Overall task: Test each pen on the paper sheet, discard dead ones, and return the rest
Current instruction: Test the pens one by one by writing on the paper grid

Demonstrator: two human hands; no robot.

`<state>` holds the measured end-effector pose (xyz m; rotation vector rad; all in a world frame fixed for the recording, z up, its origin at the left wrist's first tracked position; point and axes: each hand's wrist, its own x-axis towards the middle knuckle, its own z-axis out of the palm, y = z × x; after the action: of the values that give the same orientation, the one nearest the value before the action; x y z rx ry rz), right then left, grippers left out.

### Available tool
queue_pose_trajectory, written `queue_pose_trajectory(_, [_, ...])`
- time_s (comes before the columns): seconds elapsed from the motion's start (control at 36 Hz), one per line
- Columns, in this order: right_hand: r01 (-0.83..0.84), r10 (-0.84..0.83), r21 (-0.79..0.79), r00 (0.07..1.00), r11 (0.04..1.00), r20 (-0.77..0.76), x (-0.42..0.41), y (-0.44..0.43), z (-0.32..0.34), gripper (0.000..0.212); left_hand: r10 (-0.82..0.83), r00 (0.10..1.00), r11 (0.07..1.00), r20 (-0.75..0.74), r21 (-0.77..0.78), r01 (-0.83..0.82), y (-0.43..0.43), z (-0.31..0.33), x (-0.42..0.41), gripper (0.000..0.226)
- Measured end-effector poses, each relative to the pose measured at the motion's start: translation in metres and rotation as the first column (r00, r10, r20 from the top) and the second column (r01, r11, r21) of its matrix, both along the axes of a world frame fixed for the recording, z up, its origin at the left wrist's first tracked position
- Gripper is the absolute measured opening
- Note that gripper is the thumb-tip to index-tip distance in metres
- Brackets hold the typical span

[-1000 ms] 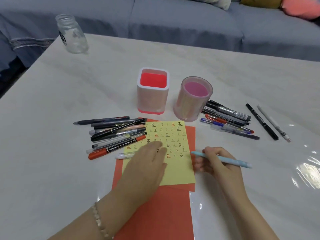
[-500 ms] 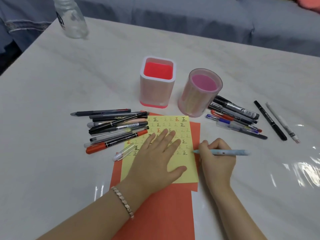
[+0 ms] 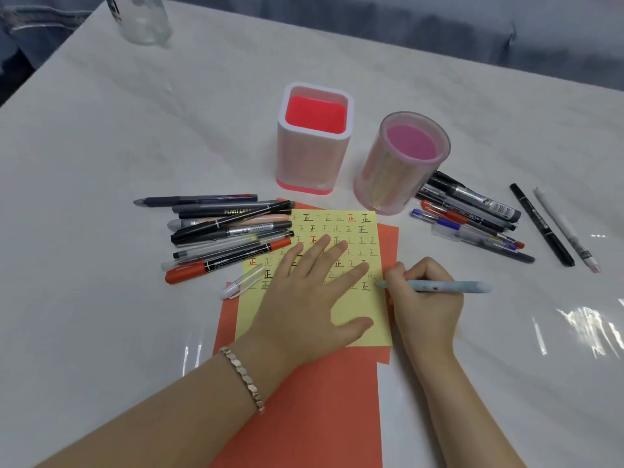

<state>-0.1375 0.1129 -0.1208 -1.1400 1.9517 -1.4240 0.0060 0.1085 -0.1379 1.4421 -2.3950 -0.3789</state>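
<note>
A yellow paper sheet [image 3: 361, 332] covered in small written marks lies on an orange sheet [image 3: 304, 417]. My left hand [image 3: 304, 298] presses flat on the yellow sheet, fingers spread. My right hand [image 3: 425, 305] grips a light blue pen [image 3: 449, 287] with its tip at the sheet's right edge. A clear pen cap [image 3: 243, 282] lies at the sheet's left edge. One pile of pens [image 3: 229, 234] lies left of the sheet, another pile of pens [image 3: 472, 221] to the right. Behind the sheet stand a square holder [image 3: 314, 163] and a round holder [image 3: 398, 173].
Two separate pens, a black marker [image 3: 542, 224] and a white pen [image 3: 567, 229], lie at the far right. A glass jar [image 3: 138, 18] stands at the table's far left corner. A grey sofa [image 3: 405, 18] runs behind the white table [image 3: 101, 130].
My left hand slid up the yellow sheet and spread flat. My right hand brought the blue pen's tip in to the sheet's right edge. The view tilted further down.
</note>
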Motion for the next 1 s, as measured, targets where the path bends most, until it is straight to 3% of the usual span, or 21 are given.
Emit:
queue_pose_trajectory(0.53, [0.002, -0.001, 0.030, 1.000, 1.000, -0.020, 0.000, 0.002, 0.001, 0.031, 0.001, 1.000, 1.000, -0.024, -0.013, -0.002, 0.000, 0.000, 0.000, 0.064])
queue_pose_trajectory(0.64, [0.014, -0.015, 0.017, 0.998, 1.000, 0.064, -0.001, 0.004, 0.008, 0.031, -0.001, 1.000, 1.000, -0.021, 0.004, 0.001, 0.000, 0.001, 0.000, 0.065])
queue_pose_trajectory(0.83, [-0.263, 0.236, 0.104, 0.946, 0.959, 0.222, -0.012, 0.024, 0.031, 0.015, -0.009, 1.000, 1.000, -0.013, 0.015, 0.009, -0.001, 0.001, 0.001, 0.075])
queue_pose_trajectory(0.94, [-0.418, 0.398, 0.175, 0.907, 0.891, 0.139, -0.011, 0.034, 0.038, 0.020, -0.025, 1.000, 0.999, -0.011, 0.023, 0.025, -0.002, 0.002, 0.001, 0.086])
queue_pose_trajectory(1.0, [-0.470, 0.469, 0.239, 0.881, 0.850, 0.063, -0.007, 0.035, 0.038, 0.011, -0.024, 0.999, 0.999, -0.034, 0.030, 0.025, -0.001, 0.002, 0.001, 0.088])
